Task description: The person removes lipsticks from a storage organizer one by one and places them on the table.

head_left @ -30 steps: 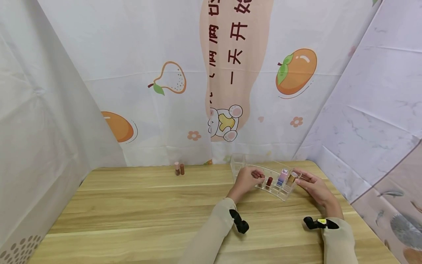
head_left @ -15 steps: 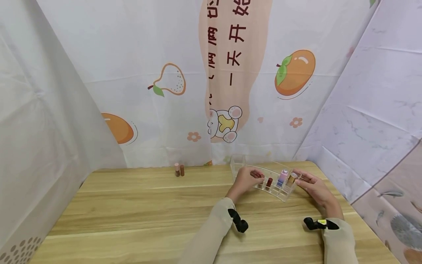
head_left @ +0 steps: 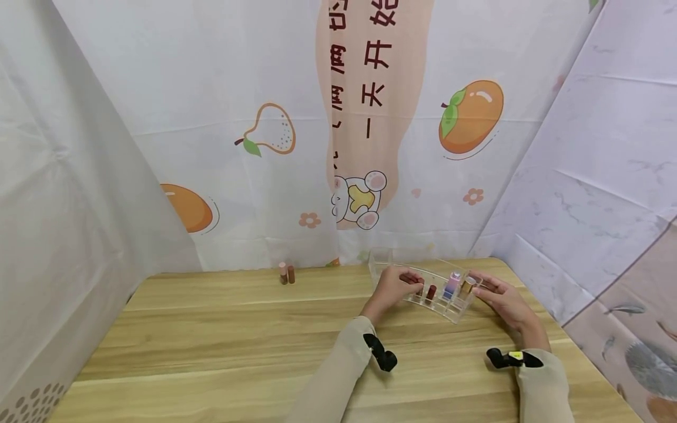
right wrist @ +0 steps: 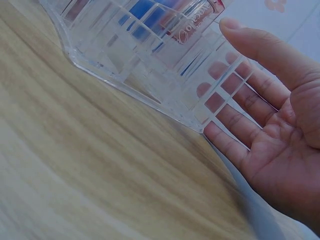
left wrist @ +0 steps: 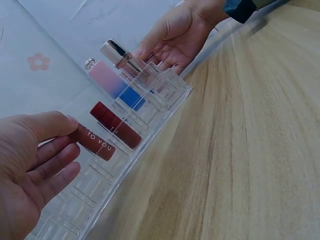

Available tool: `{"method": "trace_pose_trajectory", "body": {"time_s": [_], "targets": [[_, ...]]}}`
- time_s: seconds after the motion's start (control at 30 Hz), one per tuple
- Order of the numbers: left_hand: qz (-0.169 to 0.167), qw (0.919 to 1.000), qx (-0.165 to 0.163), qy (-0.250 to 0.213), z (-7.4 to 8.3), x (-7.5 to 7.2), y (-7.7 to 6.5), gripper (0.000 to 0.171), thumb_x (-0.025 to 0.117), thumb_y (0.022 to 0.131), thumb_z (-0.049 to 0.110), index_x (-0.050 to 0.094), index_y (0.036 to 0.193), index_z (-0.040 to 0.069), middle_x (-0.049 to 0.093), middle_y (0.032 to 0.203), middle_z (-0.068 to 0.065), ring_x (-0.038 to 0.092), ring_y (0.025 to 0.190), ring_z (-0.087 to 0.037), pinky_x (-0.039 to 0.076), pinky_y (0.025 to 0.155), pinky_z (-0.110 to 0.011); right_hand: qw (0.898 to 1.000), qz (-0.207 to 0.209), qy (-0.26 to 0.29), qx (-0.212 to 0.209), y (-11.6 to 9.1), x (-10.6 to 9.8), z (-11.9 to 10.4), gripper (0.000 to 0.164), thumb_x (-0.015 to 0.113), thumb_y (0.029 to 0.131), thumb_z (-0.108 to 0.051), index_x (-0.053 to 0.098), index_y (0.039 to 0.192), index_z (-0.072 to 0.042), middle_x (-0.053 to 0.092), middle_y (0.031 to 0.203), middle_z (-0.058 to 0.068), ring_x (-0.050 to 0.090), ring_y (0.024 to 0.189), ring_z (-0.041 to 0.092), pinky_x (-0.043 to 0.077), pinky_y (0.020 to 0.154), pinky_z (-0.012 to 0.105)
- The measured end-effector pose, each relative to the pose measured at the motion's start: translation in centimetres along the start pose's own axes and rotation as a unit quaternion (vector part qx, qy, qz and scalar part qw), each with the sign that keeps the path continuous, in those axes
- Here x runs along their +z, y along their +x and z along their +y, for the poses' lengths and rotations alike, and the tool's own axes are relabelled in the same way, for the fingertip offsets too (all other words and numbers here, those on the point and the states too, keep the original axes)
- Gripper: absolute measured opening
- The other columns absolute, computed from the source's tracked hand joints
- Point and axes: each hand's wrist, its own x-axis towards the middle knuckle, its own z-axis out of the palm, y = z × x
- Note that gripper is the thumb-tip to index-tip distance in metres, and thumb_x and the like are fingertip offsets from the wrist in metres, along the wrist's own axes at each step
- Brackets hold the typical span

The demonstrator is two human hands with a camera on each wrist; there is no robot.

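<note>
From my end I see the left hand [left wrist: 35, 165] pinching a small reddish-brown cylindrical tube with white "TO YOU" lettering [left wrist: 96, 143] between thumb and index finger; its other fingers spread loosely, off the tube. Tube hangs just beyond those fingertips, gripped by its upper end, lower end down among the walls of a clear stepped acrylic organizer [head_left: 441, 306]. It leans about the same way as its neighbour; I can't tell if it touches the slot's floor. That neighbour, a small tube with dark-red cap and brown-red body [left wrist: 116, 125], stands in the organizer just to the right, apart from the fingers. Next along I get a pink-to-blue gradient bottle with a silvery knob top [left wrist: 116, 85], then a clear-bodied tube with a shiny gold cap [left wrist: 125, 59] at the far end, nearest the right hand [head_left: 505, 302]. Right hand is wide: fairly straight fingers lie at the organizer's end wall, seen through the plastic in my right wrist view, thumb well apart from them near the top edge. Organizer sits between the two hands on a light wood-grain table [head_left: 227, 341]. Well off to the left of the left hand, near the printed white curtain [head_left: 222, 88], I have a small pink-capped tube [head_left: 283, 274] and a small brown tube [head_left: 291, 274], side by side.
</note>
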Motion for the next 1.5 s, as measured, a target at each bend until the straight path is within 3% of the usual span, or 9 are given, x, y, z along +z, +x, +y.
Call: {"method": "trace_pose_trajectory", "body": {"time_s": [0.57,0.9,1.5], "targets": [[-0.015,0.9992,0.007,-0.037,0.8,-1.2,0.2,0.012,0.078,0.088,0.004,0.078,0.099,0.000,0.078,0.092,-0.013,0.066,0.074,0.001,0.057,0.072,-0.017,1.000,0.002,0.009,-0.003,0.0,0.0,0.1,0.047,0.050,0.102,0.006,0.050,0.148,-0.003,0.064,0.132,-0.020,0.062,0.115,-0.004,0.050,0.096,0.012],[-0.028,0.9991,0.016,-0.027,1.1,-2.3,0.3,0.011,0.079,0.087,0.004,0.079,0.098,0.002,0.078,0.090,-0.011,0.066,0.073,-0.002,0.057,0.072,-0.018,1.000,0.004,0.002,-0.003,-0.1,0.3,0.0,0.046,0.050,0.102,0.007,0.050,0.147,-0.002,0.064,0.131,-0.021,0.062,0.115,-0.005,0.051,0.095,0.012],[-0.045,0.9972,-0.007,-0.059,1.4,-5.2,-0.5,0.012,0.080,0.086,0.002,0.078,0.098,0.002,0.076,0.091,-0.014,0.066,0.073,-0.008,0.055,0.070,-0.018,1.000,-0.007,0.013,-0.014,-0.4,0.5,-0.2,0.046,0.049,0.102,0.008,0.057,0.143,-0.013,0.064,0.132,-0.020,0.061,0.117,-0.006,0.050,0.096,0.011]]}}
